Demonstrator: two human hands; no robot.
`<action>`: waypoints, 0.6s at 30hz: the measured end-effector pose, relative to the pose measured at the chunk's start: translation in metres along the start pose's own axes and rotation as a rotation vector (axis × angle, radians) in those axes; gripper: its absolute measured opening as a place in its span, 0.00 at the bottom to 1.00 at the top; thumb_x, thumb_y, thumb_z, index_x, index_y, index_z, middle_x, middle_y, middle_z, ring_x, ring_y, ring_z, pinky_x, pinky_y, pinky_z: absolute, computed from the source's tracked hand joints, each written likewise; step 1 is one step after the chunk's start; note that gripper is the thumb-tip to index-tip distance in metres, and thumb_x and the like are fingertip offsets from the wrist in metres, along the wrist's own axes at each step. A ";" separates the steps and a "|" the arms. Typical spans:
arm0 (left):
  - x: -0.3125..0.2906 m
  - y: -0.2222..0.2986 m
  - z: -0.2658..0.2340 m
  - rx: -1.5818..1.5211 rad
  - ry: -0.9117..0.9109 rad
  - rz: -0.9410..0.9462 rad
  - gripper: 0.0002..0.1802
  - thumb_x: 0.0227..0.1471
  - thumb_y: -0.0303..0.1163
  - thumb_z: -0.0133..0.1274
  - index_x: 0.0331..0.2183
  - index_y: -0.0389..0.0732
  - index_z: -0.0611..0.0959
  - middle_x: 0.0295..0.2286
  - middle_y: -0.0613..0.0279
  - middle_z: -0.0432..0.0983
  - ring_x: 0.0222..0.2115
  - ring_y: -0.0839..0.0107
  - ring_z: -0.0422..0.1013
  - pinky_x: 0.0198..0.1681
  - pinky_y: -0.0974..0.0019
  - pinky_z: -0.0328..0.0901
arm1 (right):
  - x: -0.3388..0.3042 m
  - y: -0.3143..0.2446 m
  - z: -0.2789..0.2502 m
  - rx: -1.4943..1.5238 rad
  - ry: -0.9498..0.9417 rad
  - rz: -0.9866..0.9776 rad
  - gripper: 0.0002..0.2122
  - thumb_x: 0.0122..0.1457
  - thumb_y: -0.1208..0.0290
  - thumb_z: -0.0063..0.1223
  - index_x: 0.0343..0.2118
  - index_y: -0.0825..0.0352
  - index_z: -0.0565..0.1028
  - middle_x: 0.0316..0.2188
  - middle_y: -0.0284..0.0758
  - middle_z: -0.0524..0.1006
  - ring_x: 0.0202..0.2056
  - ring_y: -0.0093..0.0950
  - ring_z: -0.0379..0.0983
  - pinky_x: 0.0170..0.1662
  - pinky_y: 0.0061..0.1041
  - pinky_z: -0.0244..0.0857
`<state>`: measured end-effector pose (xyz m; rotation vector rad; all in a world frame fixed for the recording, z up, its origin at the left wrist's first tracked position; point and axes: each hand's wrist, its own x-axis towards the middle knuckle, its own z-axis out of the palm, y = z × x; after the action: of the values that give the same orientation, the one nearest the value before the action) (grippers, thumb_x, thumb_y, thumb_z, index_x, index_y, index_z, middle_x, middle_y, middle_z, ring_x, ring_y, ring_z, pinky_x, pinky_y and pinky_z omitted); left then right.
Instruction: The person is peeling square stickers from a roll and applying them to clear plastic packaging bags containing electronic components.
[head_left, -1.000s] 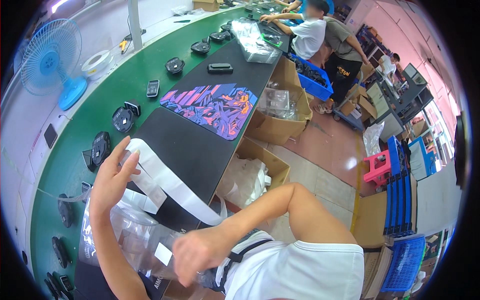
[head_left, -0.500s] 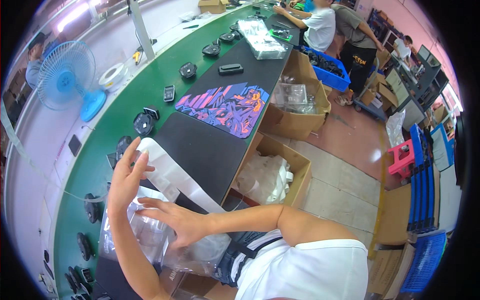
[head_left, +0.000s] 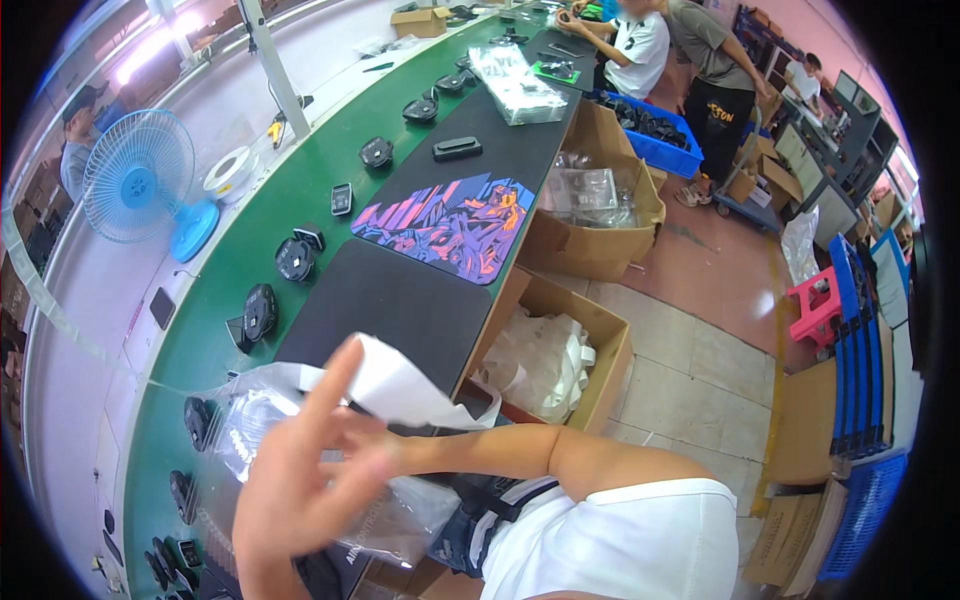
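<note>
My left hand [head_left: 310,480] is large and blurred in front of me, its index finger stretched up. A white plastic strip [head_left: 405,385] hangs at that fingertip and appears caught by the fingers; the blur hides the exact grip. Behind the left hand, my right hand [head_left: 385,450] reaches in from the right, its fingers mostly hidden. Under both hands lies a clear plastic bag [head_left: 395,515] with printing, its far part [head_left: 250,410] crumpled and shiny on the bench. Whether the right fingers touch the bag cannot be seen.
Black round devices [head_left: 295,257] line the green bench [head_left: 225,290]. A black mat [head_left: 400,295] and a patterned mat [head_left: 450,225] lie ahead. Cardboard boxes hold white strips [head_left: 540,360] and clear packaging [head_left: 590,195]. A blue fan [head_left: 138,185] stands left; co-workers [head_left: 640,50] are beyond.
My left hand has come nearer, lower and to the right, and the white strip's end has moved with its fingertip. The right hand has become mostly covered by it. The view has shifted slightly.
</note>
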<state>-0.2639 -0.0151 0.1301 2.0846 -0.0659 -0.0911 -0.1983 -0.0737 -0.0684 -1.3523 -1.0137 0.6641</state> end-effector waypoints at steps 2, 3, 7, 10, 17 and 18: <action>-0.030 0.022 0.000 0.285 -0.022 0.031 0.51 0.45 0.41 0.65 0.65 0.30 0.62 0.52 0.37 0.73 0.45 0.55 0.78 0.43 0.60 0.73 | 0.012 0.016 0.018 0.069 0.057 -0.173 0.26 0.56 0.58 0.64 0.53 0.68 0.73 0.50 0.45 0.74 0.50 0.35 0.74 0.53 0.36 0.67; -0.036 0.029 0.004 0.278 -0.020 0.023 0.51 0.45 0.41 0.65 0.65 0.30 0.62 0.52 0.37 0.73 0.45 0.55 0.78 0.43 0.60 0.73 | 0.011 0.017 0.021 0.097 0.097 -0.238 0.22 0.56 0.59 0.63 0.49 0.68 0.77 0.49 0.44 0.75 0.48 0.34 0.76 0.50 0.35 0.68; -0.036 0.024 0.006 0.497 0.080 0.160 0.50 0.45 0.39 0.65 0.65 0.32 0.62 0.53 0.38 0.73 0.43 0.54 0.79 0.40 0.61 0.73 | 0.000 -0.033 0.032 0.096 0.177 -0.167 0.18 0.56 0.58 0.63 0.44 0.66 0.79 0.42 0.43 0.78 0.41 0.36 0.77 0.47 0.36 0.67; 0.034 -0.016 -0.001 0.391 0.297 0.072 0.44 0.52 0.32 0.59 0.66 0.37 0.61 0.49 0.42 0.76 0.40 0.61 0.80 0.35 0.66 0.72 | -0.003 -0.014 0.009 -0.120 0.181 -0.098 0.17 0.56 0.56 0.63 0.39 0.65 0.79 0.35 0.42 0.80 0.34 0.39 0.76 0.44 0.37 0.66; 0.075 -0.127 -0.058 0.116 0.678 -0.026 0.34 0.67 0.47 0.45 0.66 0.39 0.63 0.53 0.49 0.73 0.34 0.68 0.80 0.30 0.72 0.68 | -0.017 -0.026 0.016 -0.285 -0.035 -0.028 0.23 0.59 0.54 0.60 0.45 0.71 0.76 0.30 0.39 0.81 0.33 0.37 0.74 0.47 0.35 0.62; 0.076 -0.136 -0.061 0.087 0.647 -0.073 0.35 0.67 0.50 0.43 0.66 0.39 0.64 0.51 0.50 0.74 0.36 0.67 0.79 0.31 0.72 0.68 | -0.021 -0.021 0.021 -0.228 0.035 -0.108 0.22 0.59 0.57 0.60 0.47 0.72 0.75 0.33 0.40 0.82 0.34 0.38 0.75 0.48 0.36 0.62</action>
<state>-0.1818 0.0981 0.0391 2.1088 0.4042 0.5485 -0.2296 -0.0851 -0.0539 -1.4897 -1.1516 0.4522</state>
